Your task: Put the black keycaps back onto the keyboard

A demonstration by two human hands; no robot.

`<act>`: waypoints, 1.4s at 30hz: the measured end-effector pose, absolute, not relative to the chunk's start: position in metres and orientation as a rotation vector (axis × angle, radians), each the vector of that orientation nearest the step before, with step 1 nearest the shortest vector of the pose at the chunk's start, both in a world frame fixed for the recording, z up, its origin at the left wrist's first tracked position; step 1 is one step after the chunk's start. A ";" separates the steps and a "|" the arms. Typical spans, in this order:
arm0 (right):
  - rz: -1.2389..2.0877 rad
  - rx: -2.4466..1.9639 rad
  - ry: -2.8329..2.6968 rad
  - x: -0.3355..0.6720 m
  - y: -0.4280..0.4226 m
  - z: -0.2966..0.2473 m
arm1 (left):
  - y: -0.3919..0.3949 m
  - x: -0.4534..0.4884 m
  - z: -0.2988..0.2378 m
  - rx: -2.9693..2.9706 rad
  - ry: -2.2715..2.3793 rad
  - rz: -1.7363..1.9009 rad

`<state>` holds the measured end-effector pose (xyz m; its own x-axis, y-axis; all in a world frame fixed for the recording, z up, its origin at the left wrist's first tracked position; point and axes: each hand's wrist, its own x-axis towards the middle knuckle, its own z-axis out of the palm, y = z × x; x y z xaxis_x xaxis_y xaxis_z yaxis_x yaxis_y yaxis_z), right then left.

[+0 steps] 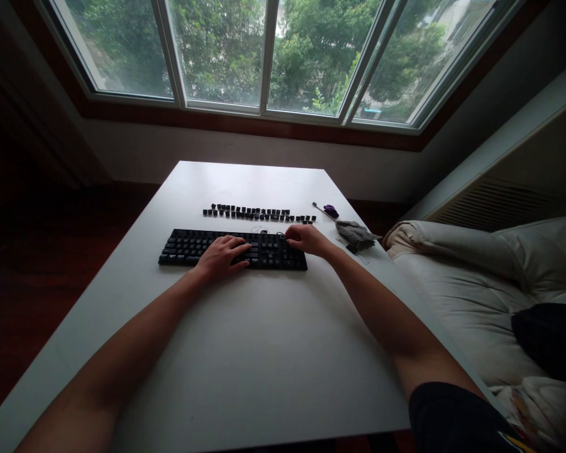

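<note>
A black keyboard (183, 246) lies across the white table (264, 352). My left hand (221, 257) rests on its middle, fingers stretched out and spread over the keys. At the keyboard's back right corner is my right hand (305, 239), its fingers curled together in a pinch. What sits between those fingertips, if anything, is too small to tell. Behind the keyboard, loose black keycaps (274, 218) stand in two long rows. Between the rows and the keyboard lies a small clear, round-looking item (259, 229), partly hard to make out.
Right of my right hand lies a crumpled grey cloth (355, 234), with a thin brush (321, 209) and a purple item (331, 211) behind it. A small dark object (351, 249) is near the cloth. A pale sofa (457, 283) borders the table's right edge; windows (217, 56) are beyond.
</note>
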<state>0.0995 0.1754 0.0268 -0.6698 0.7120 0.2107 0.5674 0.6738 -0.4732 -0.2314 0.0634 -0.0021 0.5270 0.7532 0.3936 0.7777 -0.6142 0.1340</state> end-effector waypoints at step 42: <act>0.121 -1.449 -2.181 0.124 0.216 0.002 | 0.063 -0.232 -0.002 -2.688 -1.336 -0.646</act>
<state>0.1237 0.2160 0.0023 -0.2971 0.8819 0.3659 0.8360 0.4254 -0.3466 -0.2319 0.0633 -0.0023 0.5332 0.7461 0.3987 0.7759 -0.6192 0.1210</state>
